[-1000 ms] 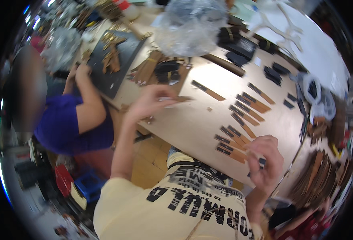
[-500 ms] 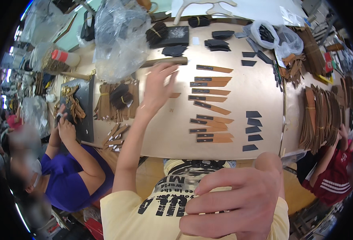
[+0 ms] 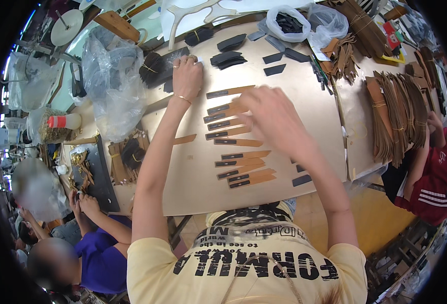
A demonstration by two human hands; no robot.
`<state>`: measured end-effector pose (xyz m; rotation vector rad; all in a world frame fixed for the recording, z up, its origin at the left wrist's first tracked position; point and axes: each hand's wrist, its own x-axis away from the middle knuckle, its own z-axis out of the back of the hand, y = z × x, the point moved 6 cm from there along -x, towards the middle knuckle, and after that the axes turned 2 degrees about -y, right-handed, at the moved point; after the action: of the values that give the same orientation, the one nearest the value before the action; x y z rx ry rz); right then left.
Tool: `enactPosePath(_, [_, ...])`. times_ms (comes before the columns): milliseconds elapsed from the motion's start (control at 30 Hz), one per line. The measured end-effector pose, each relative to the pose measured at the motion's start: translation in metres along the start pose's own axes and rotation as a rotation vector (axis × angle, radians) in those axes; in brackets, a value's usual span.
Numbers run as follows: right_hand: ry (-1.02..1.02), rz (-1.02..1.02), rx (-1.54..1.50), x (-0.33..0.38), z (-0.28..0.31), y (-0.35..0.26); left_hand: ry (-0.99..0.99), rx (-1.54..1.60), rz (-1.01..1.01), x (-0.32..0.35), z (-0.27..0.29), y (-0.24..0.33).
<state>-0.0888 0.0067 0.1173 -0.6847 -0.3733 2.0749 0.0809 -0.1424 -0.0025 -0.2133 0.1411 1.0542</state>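
Observation:
At the back of the table my left hand (image 3: 188,76) rests beside a black slab (image 3: 166,73), its fingers bent downward. A pale edge shows at its fingertips, but what lies under them is hidden. My right hand (image 3: 271,116), smeared by motion, hovers over the right ends of several brown leather strips (image 3: 246,143). These strips lie in an uneven column, each with a dark patch at its left end. A lone brown strip (image 3: 185,139) lies by my left forearm. Black slanted pieces (image 3: 301,180) sit partly behind my right forearm.
Stacks of black pieces (image 3: 228,60) and a bag of dark pieces (image 3: 288,23) are at the back. Bundled brown strips (image 3: 398,119) stand at right. A crumpled plastic bag (image 3: 113,81) lies at left. Co-workers sit on both sides, one in a purple shirt (image 3: 102,261).
My left hand has gone farther back, to the slab. My right hand has swung up from near my chest to over the strips. The whole view has shifted and turned.

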Motion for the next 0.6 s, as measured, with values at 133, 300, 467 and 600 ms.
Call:
enactPosePath(133, [-0.023, -0.073, 0.198, -0.018, -0.064, 0.065, 0.237, 0.091, 0.026, 0.018, 0.036, 0.014])
enactPosePath(300, [-0.176, 0.227, 0.480, -0.026, -0.114, 0.059, 0.188, 0.374, -0.035, 0.054, 0.055, 0.042])
enactPosePath(467, [-0.140, 0.332, 0.471, -0.033, -0.098, 0.068, 0.156, 0.409, -0.039, 0.053, 0.062, 0.064])
enactPosePath(600, [-0.072, 0.101, 0.007, -0.019, -0.045, 0.071, 0.059, 0.780, -0.066, 0.045, 0.079, 0.086])
